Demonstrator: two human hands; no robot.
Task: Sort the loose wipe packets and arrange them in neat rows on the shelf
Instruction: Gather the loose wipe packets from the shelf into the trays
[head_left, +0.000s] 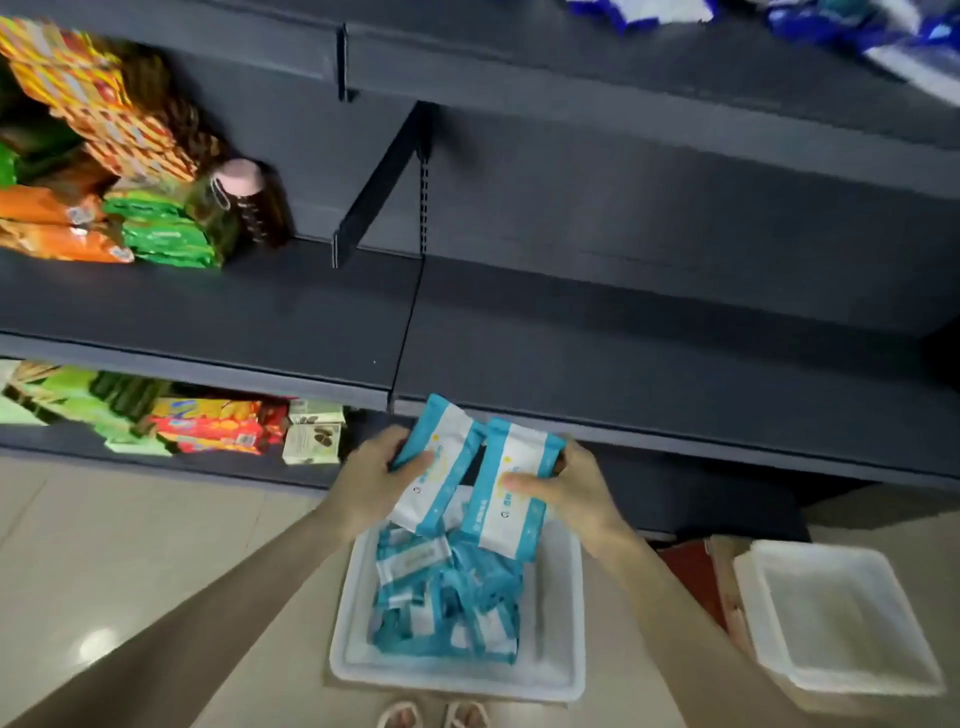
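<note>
Both hands were up over the white bin (563, 670), each gripping one blue-and-white wipe packet. The left hand (371, 480) held the left packet (441, 467) with its thumb across the front and fingers curled behind. The right hand (579, 491) held the right packet (511, 499) the same way, thumb on the face. The two packets were side by side, edges touching or nearly so, both tilted, just below the front lip of the dark shelf (649, 353) and not on it. The loose packets (447, 608) lay in a messy heap inside the bin, which sat on the tiled floor (130, 545) in front of the person's slippers (431, 717). A stack of white trays (841, 629) sat on the floor right of the bin. On the left end of the same shelf were green packs (161, 228), orange packs (52, 228) and a pink-capped bottle (244, 202), well apart from the hands. The shelf below held snack boxes (311, 439). Blue-and-white packs (639, 10) showed on the top shelf, blurred. Print on the packets was too small to read.
</note>
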